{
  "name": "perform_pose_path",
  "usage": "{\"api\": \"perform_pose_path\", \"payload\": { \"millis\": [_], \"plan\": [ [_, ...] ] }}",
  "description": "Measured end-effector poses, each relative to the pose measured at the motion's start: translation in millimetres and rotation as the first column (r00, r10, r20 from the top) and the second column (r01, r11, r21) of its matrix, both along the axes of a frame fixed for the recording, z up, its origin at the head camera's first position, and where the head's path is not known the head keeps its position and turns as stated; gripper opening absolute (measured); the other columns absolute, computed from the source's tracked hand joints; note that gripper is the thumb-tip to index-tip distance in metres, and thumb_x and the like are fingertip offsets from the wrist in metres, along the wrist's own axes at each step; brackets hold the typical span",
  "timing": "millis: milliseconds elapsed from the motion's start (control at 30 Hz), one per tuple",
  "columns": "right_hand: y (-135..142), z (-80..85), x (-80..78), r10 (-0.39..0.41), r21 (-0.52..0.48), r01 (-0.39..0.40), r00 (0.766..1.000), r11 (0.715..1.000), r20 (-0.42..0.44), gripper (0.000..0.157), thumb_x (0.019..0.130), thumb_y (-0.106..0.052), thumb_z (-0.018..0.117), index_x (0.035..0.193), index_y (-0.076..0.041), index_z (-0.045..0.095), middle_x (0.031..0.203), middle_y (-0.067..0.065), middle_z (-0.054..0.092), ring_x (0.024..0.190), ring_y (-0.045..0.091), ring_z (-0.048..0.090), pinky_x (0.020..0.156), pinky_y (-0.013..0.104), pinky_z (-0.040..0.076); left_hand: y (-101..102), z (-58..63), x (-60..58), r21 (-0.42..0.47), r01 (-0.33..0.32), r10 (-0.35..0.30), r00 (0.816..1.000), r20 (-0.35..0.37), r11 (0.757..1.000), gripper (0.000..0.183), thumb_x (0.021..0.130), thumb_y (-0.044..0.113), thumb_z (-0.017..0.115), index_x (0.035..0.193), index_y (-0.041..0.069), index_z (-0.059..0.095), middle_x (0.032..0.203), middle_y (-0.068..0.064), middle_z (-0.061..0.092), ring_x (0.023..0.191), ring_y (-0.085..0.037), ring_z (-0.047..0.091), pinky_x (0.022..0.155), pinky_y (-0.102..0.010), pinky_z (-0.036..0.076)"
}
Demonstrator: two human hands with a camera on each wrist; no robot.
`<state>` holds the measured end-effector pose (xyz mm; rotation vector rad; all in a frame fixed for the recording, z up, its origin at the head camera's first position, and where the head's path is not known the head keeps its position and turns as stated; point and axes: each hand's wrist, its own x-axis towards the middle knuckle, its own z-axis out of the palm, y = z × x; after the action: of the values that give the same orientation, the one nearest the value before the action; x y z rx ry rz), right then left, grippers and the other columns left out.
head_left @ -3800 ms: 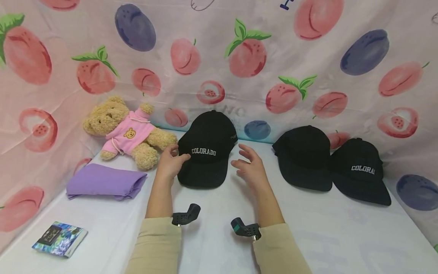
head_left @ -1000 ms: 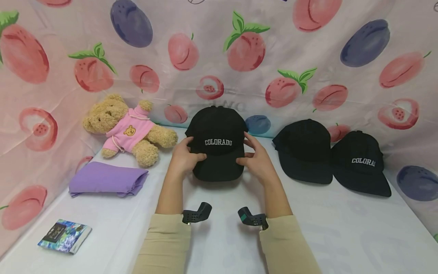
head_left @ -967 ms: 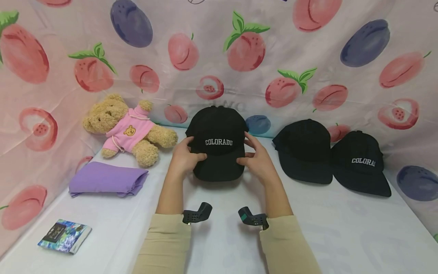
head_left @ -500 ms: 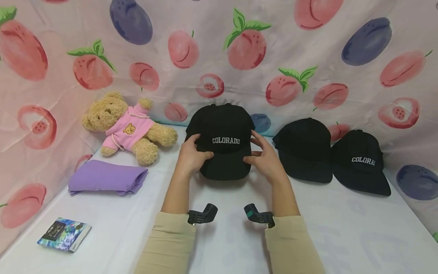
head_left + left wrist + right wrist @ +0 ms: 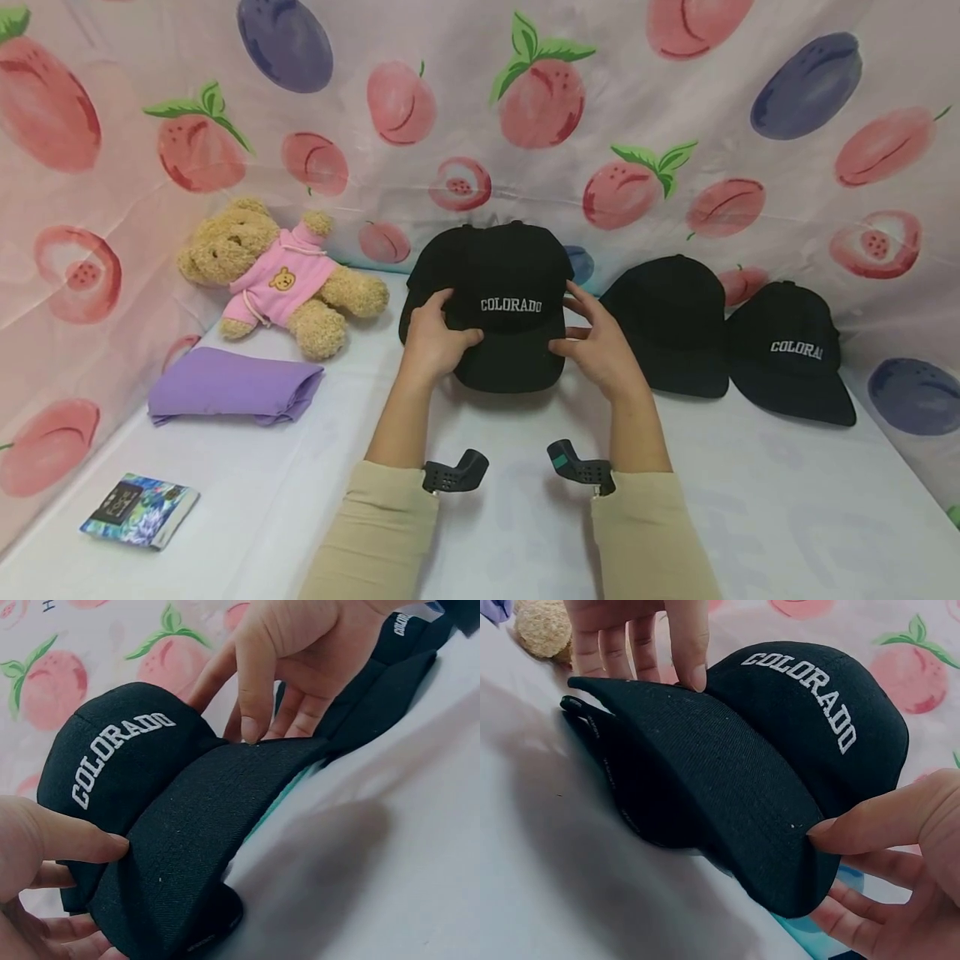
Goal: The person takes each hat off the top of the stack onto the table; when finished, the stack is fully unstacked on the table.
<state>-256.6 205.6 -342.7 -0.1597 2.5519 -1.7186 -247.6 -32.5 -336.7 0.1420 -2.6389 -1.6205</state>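
We hold the black cap [image 5: 510,304] at both brim edges, our left hand [image 5: 433,337] and right hand [image 5: 600,350] pinching it above the counter [image 5: 750,517]. Just beyond our right fingers [image 5: 581,300] sits a plain black cap [image 5: 667,329], nearly touching, with a third lettered cap [image 5: 791,358] past it, so that side is crowded. Outward of our left fingers [image 5: 442,302], a strip of open counter runs to the teddy bear [image 5: 277,279] and folded purple cloth [image 5: 232,387]. Behind the fingers, toward our sleeves, the counter lies open. Ahead, the fruit-print curtain [image 5: 480,125] closes the way.
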Motion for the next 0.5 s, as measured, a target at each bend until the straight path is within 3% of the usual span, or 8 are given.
{"api": "perform_pose_path", "payload": {
  "millis": [500],
  "plan": [
    [24, -3.0, 3.6, -0.017, 0.082, 0.017, 1.0, 0.997, 0.007, 0.094, 0.091, 0.002, 0.069, 0.166, -0.029, 0.022, 0.169, 0.009, 0.031, 0.14, 0.04, 0.05, 0.115, 0.059, 0.042, 28, -13.7, -3.5, 0.002, 0.014, -0.014, 1.0, -0.028, 1.0, 0.079, 0.088, 0.016, 0.079, 0.157, 0.011, 0.042, 0.144, -0.025, 0.044, 0.132, -0.037, 0.05, 0.116, -0.048, 0.041]
  ]
}}
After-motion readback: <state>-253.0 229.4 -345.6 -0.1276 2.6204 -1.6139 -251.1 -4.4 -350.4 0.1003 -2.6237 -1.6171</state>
